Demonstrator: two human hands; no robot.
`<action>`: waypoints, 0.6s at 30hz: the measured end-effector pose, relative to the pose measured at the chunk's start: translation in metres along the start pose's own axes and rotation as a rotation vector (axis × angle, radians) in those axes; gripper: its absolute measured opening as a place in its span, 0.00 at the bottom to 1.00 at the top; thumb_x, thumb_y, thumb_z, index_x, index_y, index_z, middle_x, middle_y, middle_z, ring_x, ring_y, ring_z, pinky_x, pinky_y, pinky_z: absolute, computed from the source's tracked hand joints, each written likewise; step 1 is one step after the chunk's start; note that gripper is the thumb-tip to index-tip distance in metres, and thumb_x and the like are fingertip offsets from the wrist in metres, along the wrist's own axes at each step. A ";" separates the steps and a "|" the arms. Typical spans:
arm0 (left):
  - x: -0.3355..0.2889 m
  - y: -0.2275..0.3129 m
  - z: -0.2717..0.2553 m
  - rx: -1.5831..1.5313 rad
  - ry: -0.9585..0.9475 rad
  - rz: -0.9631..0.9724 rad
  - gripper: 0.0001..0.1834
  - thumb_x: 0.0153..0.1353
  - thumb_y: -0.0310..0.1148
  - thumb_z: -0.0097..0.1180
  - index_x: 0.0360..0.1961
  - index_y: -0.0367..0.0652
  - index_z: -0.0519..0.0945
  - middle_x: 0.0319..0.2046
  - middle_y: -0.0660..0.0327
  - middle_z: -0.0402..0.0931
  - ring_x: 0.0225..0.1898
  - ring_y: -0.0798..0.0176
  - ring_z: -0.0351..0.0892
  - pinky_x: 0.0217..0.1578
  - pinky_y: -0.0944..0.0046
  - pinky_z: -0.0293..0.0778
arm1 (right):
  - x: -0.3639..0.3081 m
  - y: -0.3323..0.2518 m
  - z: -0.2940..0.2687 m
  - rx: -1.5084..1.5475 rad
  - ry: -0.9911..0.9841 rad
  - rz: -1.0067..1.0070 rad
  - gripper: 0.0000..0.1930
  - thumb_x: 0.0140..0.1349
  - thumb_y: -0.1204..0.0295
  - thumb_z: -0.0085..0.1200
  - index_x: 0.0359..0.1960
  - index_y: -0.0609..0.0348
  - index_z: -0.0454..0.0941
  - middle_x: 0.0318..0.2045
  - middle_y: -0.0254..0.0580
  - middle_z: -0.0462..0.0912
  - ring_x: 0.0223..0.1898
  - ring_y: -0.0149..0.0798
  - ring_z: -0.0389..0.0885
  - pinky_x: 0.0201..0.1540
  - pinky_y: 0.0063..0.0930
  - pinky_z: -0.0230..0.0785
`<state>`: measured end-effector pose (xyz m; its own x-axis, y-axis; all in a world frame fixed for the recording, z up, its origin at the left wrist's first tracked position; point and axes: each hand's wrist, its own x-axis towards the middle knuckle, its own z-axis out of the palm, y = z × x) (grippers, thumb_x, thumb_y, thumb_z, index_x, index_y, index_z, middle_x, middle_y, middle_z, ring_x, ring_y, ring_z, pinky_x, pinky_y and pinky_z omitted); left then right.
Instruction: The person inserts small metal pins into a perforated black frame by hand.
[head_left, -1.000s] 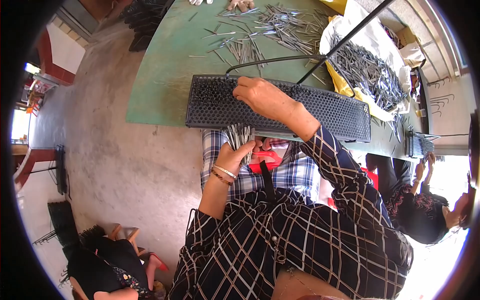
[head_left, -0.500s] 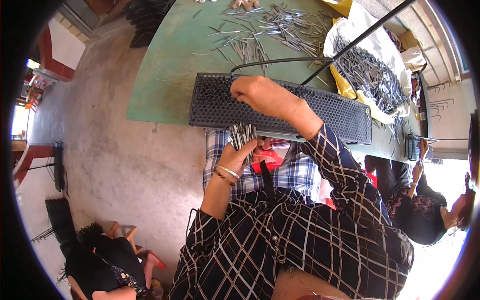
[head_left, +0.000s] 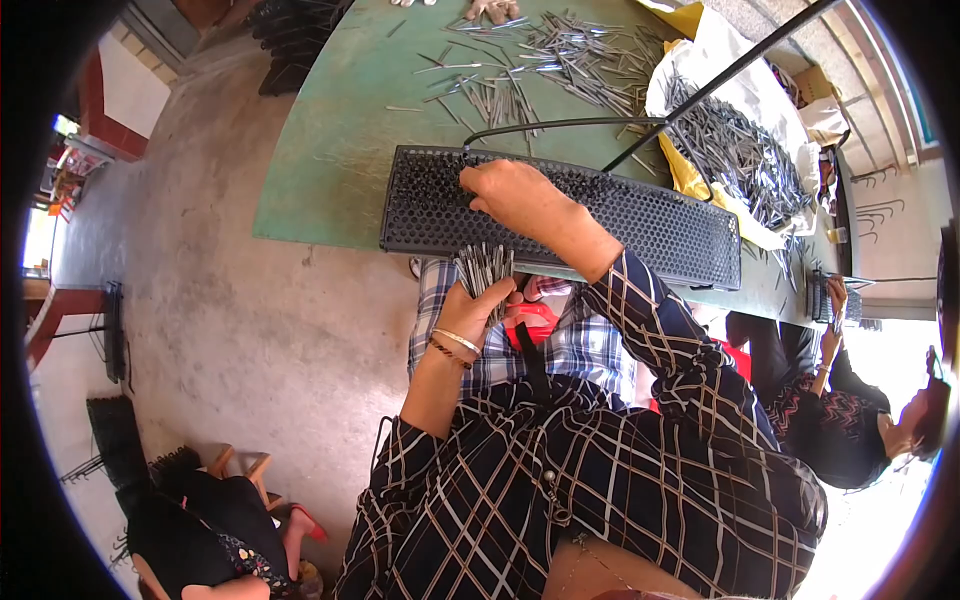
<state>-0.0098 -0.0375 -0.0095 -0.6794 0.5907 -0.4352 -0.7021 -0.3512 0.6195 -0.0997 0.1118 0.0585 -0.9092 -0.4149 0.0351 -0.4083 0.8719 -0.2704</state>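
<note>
My left hand [head_left: 474,308] is closed round a bundle of thin metal rods [head_left: 484,268], their ends fanned upward just in front of the table edge. Over the left part of a long black perforated tray [head_left: 620,225] is my right hand [head_left: 520,200], its thumb and fingers pinched together and pointing down at the holes. Whatever sits between those fingertips is too small or hidden to make out. Dark rods fill many holes along the tray's far left side. A bent black metal frame [head_left: 560,120] rises at the tray's far edge.
Loose rods [head_left: 580,60] lie scattered across the green table [head_left: 330,160]. A white and yellow sack [head_left: 690,165] heaped with rods stands at the right. Two gloves [head_left: 493,10] show at the far edge. Other people sit at the lower left and far right.
My right hand has stayed over the same part of the tray, its wrist and forearm shifting slightly left. The left hand keeps its hold on the rods.
</note>
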 end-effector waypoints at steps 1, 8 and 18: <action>0.001 -0.001 0.001 0.009 0.007 0.015 0.08 0.57 0.29 0.58 0.37 0.39 0.76 0.31 0.60 0.79 0.32 0.64 0.80 0.30 0.64 0.77 | -0.002 0.001 0.000 -0.003 0.003 0.003 0.08 0.51 0.74 0.58 0.30 0.63 0.72 0.30 0.49 0.77 0.36 0.54 0.77 0.36 0.43 0.70; 0.001 -0.003 0.001 -0.065 0.064 0.047 0.10 0.58 0.30 0.59 0.41 0.44 0.75 0.34 0.62 0.78 0.36 0.64 0.80 0.32 0.63 0.79 | -0.030 -0.002 -0.011 0.266 0.283 0.020 0.10 0.54 0.67 0.58 0.30 0.63 0.78 0.26 0.50 0.79 0.29 0.49 0.78 0.31 0.37 0.70; 0.005 -0.012 0.006 -0.065 0.048 0.158 0.12 0.59 0.29 0.57 0.44 0.42 0.74 0.35 0.63 0.78 0.35 0.66 0.80 0.33 0.67 0.79 | -0.072 -0.007 0.011 1.013 0.020 0.535 0.14 0.55 0.65 0.60 0.31 0.67 0.82 0.20 0.37 0.80 0.20 0.25 0.73 0.23 0.22 0.66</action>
<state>-0.0036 -0.0258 -0.0159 -0.7906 0.4900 -0.3672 -0.5971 -0.4839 0.6398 -0.0305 0.1329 0.0474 -0.9514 -0.0424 -0.3050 0.2760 0.3214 -0.9058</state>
